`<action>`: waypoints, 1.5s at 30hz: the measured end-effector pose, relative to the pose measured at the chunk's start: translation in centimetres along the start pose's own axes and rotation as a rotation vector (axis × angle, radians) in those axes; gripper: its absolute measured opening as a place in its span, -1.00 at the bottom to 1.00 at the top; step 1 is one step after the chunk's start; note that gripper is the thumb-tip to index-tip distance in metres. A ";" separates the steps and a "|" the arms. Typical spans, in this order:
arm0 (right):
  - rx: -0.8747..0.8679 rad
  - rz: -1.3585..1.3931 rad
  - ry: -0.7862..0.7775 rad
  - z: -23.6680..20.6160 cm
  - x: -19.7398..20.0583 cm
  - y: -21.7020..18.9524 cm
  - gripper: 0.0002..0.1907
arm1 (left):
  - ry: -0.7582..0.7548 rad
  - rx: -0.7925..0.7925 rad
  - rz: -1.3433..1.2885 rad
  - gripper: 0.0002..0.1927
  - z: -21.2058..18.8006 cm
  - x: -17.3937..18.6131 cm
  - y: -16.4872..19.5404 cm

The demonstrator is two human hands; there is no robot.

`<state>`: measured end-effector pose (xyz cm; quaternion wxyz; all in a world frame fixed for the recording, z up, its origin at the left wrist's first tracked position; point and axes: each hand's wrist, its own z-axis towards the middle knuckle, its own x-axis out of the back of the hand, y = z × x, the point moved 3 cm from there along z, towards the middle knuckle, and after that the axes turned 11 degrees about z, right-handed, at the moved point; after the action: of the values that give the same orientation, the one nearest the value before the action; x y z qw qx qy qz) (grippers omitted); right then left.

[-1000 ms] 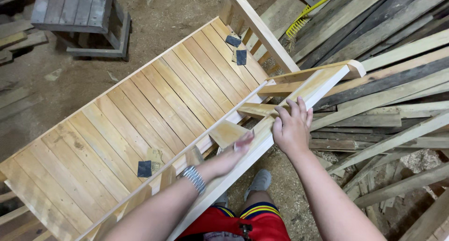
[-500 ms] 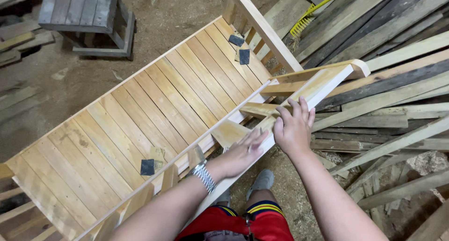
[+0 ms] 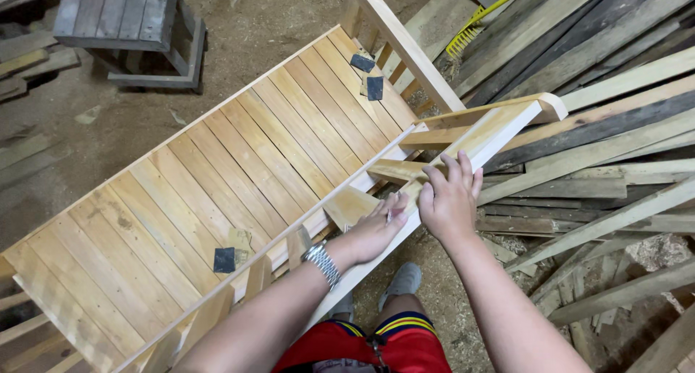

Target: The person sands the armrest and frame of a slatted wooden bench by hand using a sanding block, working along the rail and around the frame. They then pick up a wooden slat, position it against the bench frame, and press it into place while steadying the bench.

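Sliding further up since a moment earlier, the left hand [image 3: 380,228] lies flat and open on the pale wooden top rail [image 3: 463,145] of a long slatted wooden bench [image 3: 239,170]; beside it, the right hand [image 3: 449,199] presses open-fingered on the rail.

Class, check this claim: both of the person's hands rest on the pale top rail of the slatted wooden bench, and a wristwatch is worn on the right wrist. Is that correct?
One detail is wrong. The head view shows the wristwatch on the left wrist, not the right. The rest holds: the left hand and the right hand both rest on the pale top rail of the slatted wooden bench.
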<state>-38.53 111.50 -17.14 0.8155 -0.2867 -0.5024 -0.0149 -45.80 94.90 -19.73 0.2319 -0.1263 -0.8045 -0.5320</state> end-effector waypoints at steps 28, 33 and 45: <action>-0.006 -0.014 -0.004 0.2 0.0 -0.2 -0.62 | 0.077 -0.204 0.007 -0.28 -1.4 -2.3 -1.8; -0.010 -0.007 -0.007 0.1 0.2 -0.1 -0.63 | 0.080 -0.199 -0.168 -0.31 1.1 -1.0 -2.2; 0.006 0.010 0.012 0.2 0.2 0.1 -0.63 | 0.063 -0.201 -0.204 -0.28 -0.9 -0.8 -3.4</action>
<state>-38.61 111.75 -16.99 0.8195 -0.2866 -0.4961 -0.0112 -46.37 92.73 -22.52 0.1880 -0.0497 -0.7483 -0.6342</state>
